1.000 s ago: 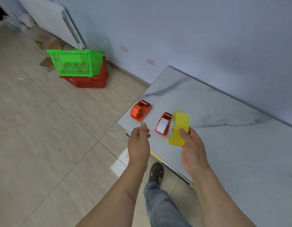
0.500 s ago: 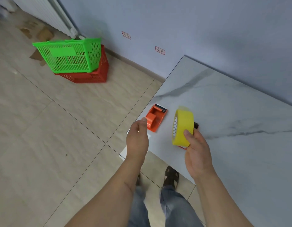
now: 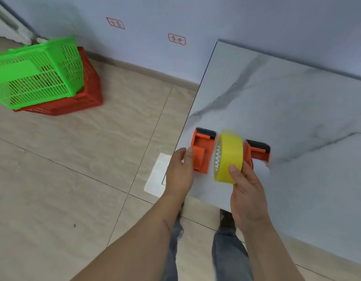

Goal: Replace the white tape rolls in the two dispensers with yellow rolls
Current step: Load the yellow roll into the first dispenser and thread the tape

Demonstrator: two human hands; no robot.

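At the table [image 3: 287,110] corner, head view: right hand [image 3: 246,191] pinches the yellow roll [image 3: 229,157] upright between two orange dispensers [image 3: 202,151]. Left hand [image 3: 179,173], loosely open and empty, touches the 9 o'clock dispenser. Judged step: loading; next, steady that dispenser, seat the roll.

Your right hand [image 3: 247,191] holds a yellow roll [image 3: 229,157] upright between two orange dispensers [image 3: 202,151] on the table [image 3: 297,110]; your left hand [image 3: 180,171] seems to touch the left one.
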